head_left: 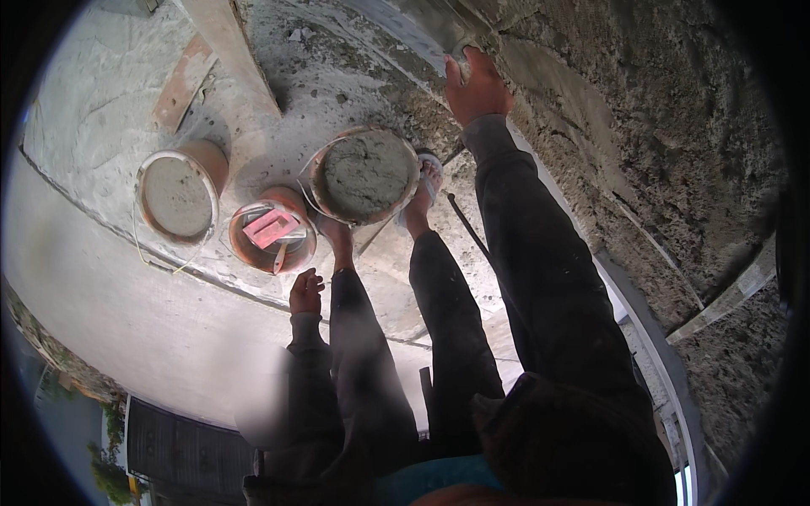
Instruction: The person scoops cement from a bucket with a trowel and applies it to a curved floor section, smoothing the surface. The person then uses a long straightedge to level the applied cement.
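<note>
My right hand [479, 91] reaches far forward to the rough wall on the right, beside a smooth grey strip [409, 24] along its lower edge. Its fingers are bent round something I cannot make out. My left hand [306, 292] hangs low near my left leg, fingers loosely curled and apart, with nothing seen in it. Just beyond it stands an orange bucket [240, 246] holding a pink-red float [270, 228] and a brush with a reddish handle [279, 258]. A larger bucket full of wet grey mortar [369, 174] stands by my feet.
Another bucket [221, 162], filled with grey liquid or slurry, stands at the left. Wooden boards [229, 52] lie beyond it on the mortar-spotted floor. A thin dark rod [469, 226] lies near my right foot. The coarse cement wall [641, 118] runs along my right.
</note>
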`<state>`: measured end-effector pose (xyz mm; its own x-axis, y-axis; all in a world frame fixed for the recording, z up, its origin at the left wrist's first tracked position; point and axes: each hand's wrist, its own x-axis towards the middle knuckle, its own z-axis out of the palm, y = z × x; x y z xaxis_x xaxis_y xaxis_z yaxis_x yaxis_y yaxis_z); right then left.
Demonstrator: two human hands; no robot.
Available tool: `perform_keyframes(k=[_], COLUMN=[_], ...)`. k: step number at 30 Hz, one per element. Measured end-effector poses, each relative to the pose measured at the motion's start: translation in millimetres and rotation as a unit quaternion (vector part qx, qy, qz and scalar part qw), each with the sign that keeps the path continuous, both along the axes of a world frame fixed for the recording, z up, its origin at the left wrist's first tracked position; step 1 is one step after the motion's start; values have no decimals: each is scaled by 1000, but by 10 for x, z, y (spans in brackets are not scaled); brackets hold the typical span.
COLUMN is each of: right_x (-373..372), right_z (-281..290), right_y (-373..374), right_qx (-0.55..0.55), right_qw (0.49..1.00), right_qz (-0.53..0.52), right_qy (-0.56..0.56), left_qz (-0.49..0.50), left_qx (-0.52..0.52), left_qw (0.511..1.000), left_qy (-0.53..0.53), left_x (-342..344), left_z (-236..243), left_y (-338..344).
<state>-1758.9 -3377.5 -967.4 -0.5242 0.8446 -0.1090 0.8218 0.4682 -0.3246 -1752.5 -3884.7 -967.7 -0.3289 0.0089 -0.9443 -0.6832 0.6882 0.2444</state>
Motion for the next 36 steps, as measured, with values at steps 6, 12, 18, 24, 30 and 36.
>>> perform_keyframes(k=[6,12,18,24,30,36], right_x=[125,144,228,475,928,840], right_z=[425,902,1391,1523,359,318], right_y=[46,80,230,118,135,204], right_qx=[22,15,-65,4,25,26], right_qw=[999,1000,997,990,997,1000], right_qz=[-15,-15,-32,4,73,12], right_qy=[39,23,29,143,-16,-1], left_qz=[10,6,29,51,58,37], left_qx=[26,14,32,-21,-30,-27], left_qw=[999,1000,998,998,997,999], left_qy=[20,17,46,25,29,25], left_x=[23,-43,-57,-33,115,260], left_z=[5,102,167,332,328,321], left_y=[-29,63,-6,-187,-240,-52])
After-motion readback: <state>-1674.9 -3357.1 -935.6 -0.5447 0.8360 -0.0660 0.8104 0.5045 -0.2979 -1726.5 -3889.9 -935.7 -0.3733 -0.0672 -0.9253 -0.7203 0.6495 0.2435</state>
